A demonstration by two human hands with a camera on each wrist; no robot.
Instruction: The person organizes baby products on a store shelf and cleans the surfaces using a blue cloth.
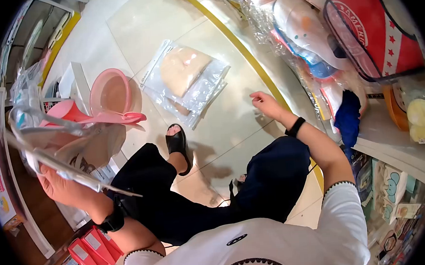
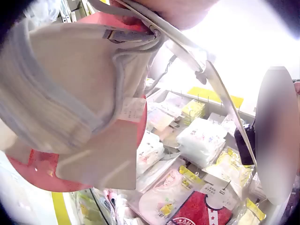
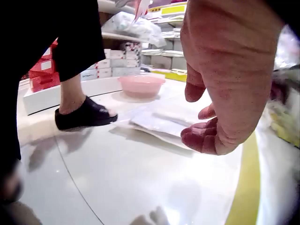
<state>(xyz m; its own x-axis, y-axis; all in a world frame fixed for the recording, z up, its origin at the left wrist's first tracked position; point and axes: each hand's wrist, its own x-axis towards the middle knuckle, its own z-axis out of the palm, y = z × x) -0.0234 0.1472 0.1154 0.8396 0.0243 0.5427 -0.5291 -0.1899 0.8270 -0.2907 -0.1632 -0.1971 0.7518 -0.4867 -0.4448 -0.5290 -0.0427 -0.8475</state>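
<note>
At the left of the head view, my left hand (image 1: 61, 187) grips a beige cloth item with grey edging (image 2: 84, 79) by its pale strap (image 2: 227, 98). A paper tag (image 2: 132, 109) hangs from the cloth, and a pink piece (image 2: 28, 166) shows behind it. Part of the left hand's grip is hidden. My right hand (image 1: 270, 106) hangs over the floor with fingers loosely curled and nothing in them. Nearest to it lie flat clear plastic packs (image 1: 189, 77), the top one with a beige fabric piece inside.
A pink basin (image 1: 128, 91) stands on the floor beside the packs. My sandalled foot (image 1: 177, 147) is close to them. Shelves (image 1: 395, 144) with bagged goods and a red bib (image 1: 377, 27) line the right. Red boxes (image 1: 90, 254) stand at lower left.
</note>
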